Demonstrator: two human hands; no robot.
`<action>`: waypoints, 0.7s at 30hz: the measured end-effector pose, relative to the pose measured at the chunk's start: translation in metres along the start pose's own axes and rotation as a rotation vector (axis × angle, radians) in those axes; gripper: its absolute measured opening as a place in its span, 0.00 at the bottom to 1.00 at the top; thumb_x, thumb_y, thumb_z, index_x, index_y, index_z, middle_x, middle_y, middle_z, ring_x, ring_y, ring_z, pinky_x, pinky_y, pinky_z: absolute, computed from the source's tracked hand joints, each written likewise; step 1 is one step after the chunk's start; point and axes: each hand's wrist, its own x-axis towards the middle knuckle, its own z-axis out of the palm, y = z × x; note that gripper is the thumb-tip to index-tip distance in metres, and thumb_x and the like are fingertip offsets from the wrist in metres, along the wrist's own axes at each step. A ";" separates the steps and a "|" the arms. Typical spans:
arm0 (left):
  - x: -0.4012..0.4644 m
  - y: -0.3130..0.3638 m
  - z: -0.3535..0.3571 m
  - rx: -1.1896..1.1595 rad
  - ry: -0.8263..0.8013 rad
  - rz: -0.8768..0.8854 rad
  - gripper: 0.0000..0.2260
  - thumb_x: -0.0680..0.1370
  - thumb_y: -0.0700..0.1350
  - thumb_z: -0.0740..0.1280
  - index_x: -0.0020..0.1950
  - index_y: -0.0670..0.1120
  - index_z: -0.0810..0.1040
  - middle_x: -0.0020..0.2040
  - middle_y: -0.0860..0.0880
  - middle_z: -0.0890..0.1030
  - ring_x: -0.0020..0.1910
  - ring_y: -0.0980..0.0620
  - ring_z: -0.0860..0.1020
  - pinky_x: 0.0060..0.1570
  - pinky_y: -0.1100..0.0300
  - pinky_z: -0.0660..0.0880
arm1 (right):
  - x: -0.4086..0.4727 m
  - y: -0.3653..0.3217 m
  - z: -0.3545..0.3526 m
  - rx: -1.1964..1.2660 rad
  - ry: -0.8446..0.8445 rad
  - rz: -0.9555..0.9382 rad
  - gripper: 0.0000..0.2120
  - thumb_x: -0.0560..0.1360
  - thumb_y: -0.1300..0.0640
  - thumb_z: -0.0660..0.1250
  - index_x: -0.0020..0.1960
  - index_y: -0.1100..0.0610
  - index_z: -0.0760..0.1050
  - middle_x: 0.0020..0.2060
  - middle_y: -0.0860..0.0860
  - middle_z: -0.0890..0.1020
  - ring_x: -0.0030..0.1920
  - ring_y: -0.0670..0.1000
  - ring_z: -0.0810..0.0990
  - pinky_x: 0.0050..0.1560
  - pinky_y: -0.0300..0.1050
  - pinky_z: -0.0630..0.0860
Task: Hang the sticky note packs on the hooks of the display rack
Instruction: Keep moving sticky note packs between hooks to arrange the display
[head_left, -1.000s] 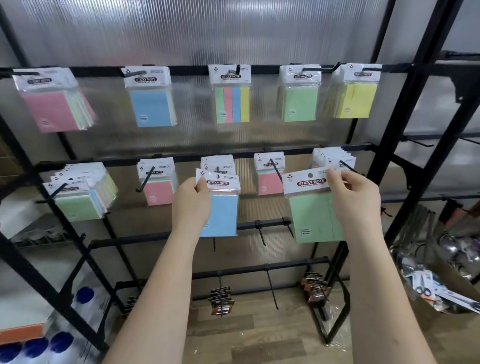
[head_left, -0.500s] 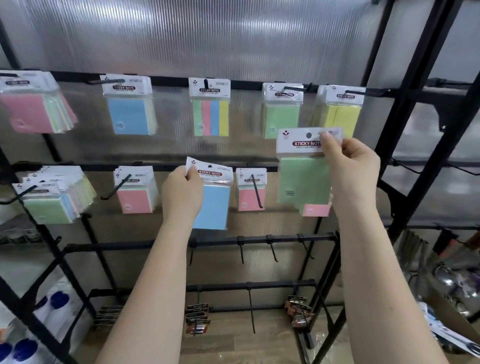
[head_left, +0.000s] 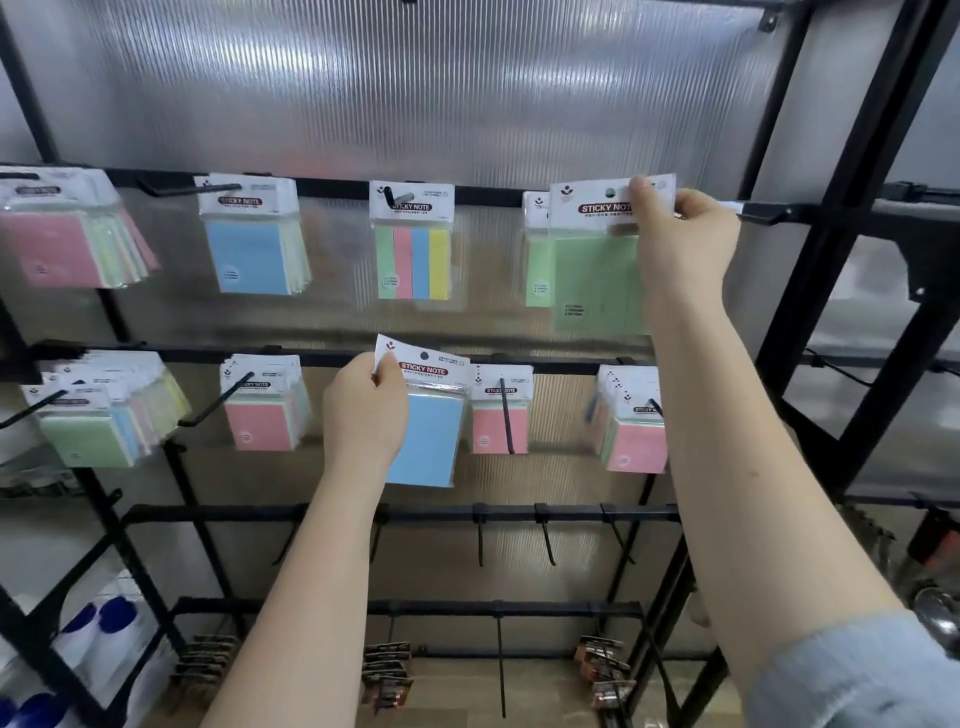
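My right hand (head_left: 680, 244) pinches the white header of a green sticky note pack (head_left: 597, 280), held up at the top row of the black display rack (head_left: 322, 183), in front of a hanging green pack (head_left: 536, 265). My left hand (head_left: 366, 410) pinches the header corner of a blue sticky note pack (head_left: 428, 439), tilted in front of the second bar (head_left: 337, 356). Its hole is free of any hook. Other packs hang on both rows: pink, blue, striped (head_left: 413, 262) above; green, pink (head_left: 260, 426), pink (head_left: 498, 428) below.
The third bar (head_left: 415, 513) carries several bare hooks. A lower bar holds small brown items (head_left: 387, 670). White bottles with blue caps (head_left: 98, 629) stand at the lower left. Black rack posts (head_left: 841, 223) rise on the right, with metal goods behind them.
My right hand lifted the green pack from the second row up to the top row, towards the right. My left hand kept the blue pack near the second bar. The camera tilted upward.
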 end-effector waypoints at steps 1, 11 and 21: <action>0.001 -0.001 0.000 -0.003 0.002 0.002 0.15 0.81 0.45 0.55 0.36 0.43 0.60 0.31 0.47 0.63 0.31 0.50 0.60 0.31 0.57 0.57 | 0.003 0.001 0.001 -0.019 0.003 0.012 0.11 0.74 0.52 0.67 0.35 0.56 0.74 0.24 0.41 0.71 0.22 0.39 0.67 0.27 0.32 0.64; 0.011 0.001 -0.001 -0.013 0.027 0.008 0.18 0.81 0.45 0.55 0.33 0.45 0.56 0.29 0.49 0.61 0.29 0.51 0.59 0.31 0.57 0.57 | 0.014 0.016 0.003 -0.030 -0.004 0.036 0.16 0.73 0.54 0.68 0.29 0.54 0.67 0.18 0.41 0.67 0.20 0.41 0.63 0.23 0.32 0.60; 0.024 0.005 -0.001 0.009 0.031 0.020 0.17 0.82 0.46 0.54 0.33 0.44 0.60 0.30 0.48 0.67 0.29 0.53 0.65 0.29 0.60 0.59 | 0.048 0.039 0.040 -0.066 0.017 0.131 0.15 0.77 0.51 0.64 0.34 0.55 0.67 0.27 0.47 0.68 0.27 0.46 0.63 0.27 0.38 0.60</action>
